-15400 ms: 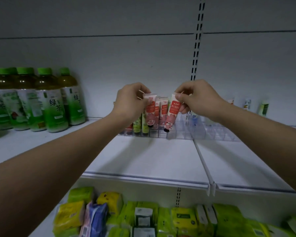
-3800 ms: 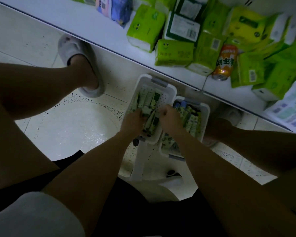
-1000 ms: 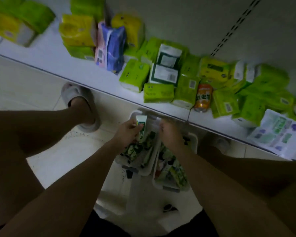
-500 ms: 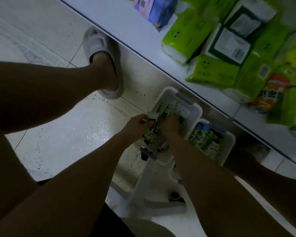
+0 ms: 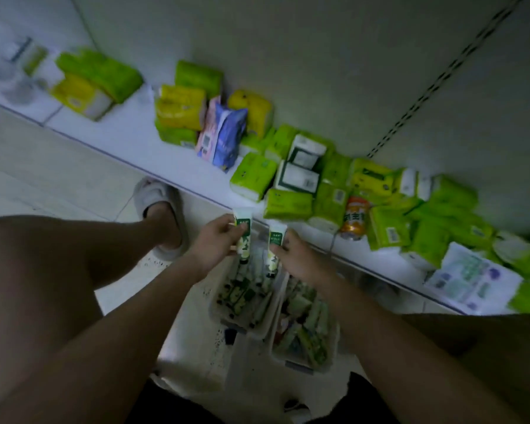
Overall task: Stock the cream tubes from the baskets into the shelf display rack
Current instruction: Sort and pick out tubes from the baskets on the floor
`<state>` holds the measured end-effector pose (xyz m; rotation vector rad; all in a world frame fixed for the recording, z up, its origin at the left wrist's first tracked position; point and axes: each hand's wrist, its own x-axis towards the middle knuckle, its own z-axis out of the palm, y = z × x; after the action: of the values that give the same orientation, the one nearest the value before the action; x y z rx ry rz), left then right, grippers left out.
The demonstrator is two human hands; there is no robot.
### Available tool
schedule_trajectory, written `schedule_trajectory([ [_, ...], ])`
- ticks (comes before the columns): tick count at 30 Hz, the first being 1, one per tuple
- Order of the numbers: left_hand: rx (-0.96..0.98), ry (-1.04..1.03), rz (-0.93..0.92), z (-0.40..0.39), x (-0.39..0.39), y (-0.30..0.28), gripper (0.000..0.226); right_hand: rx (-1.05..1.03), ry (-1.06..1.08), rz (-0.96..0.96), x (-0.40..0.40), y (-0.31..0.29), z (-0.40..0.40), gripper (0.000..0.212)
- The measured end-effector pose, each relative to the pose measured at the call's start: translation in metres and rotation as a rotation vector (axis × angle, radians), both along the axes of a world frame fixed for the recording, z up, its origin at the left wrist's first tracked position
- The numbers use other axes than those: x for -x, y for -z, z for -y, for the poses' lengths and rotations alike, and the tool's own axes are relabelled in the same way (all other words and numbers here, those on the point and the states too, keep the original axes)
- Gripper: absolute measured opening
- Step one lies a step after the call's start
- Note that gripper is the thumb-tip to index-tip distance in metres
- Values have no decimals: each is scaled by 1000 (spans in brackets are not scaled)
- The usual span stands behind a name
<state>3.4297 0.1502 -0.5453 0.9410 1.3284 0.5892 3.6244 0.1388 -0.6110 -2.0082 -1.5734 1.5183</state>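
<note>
Pale tiled floor, two white plastic baskets of tubes, above them left hand gripping a white green-labelled cream tube, right hand pinching a matching second tube, caps down.

Person, head-camera view. Both forearms are bare from the lower frame edge to the wrists; no sleeve, watch, ring or glove is visible on either arm. The left hand and right hand are bare. Both legs are bare at knee and shin. The foot at the floor near the shelf's front edge wears an open-backed slipper, pale grey, with a broad rounded toe band and a thick sole. Dark clothing, probably shorts, shows at the bottom edge between the forearms.
</note>
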Motion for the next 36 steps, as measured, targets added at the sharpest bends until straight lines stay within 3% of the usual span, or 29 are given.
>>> schedule_trajectory([
  [2, -75, 56, 31, -2, -3, -41, 10, -62, -17, -19, -16, -51, 8, 39],
  [4, -145, 107, 59, -3, -7, -86, 17, -137, -5, -32, -31, -100, 24, 15],
  [5, -185, 130, 70, -3, -9, -110, 20, -179, 18, -43, -36, -122, 33, 13],
  [10, -357, 168, 192, -5, -25, -232, 2, -468, 127, -163, -48, -237, 60, 18],
  [13, -476, 289, 239, -15, -41, -302, 9, -656, 194, -232, -56, -312, 63, 9],
  [17, -622, 376, 220, -29, -64, -379, 18, -794, 188, -306, -78, -388, 67, 24],
  [19, -680, 401, 216, -37, -74, -411, 24, -846, 172, -314, -91, -422, 67, 23],
  [27, -851, 475, 104, -92, -111, -502, 25, -997, 324, -145, -147, -519, 19, 6],
  [31, -848, 503, 65, -123, -135, -525, 18, -1057, 353, 48, -179, -546, -21, 1],
  [36, -881, 504, 7, -154, -160, -539, 16, -992, 301, 280, -209, -570, -68, 4],
])
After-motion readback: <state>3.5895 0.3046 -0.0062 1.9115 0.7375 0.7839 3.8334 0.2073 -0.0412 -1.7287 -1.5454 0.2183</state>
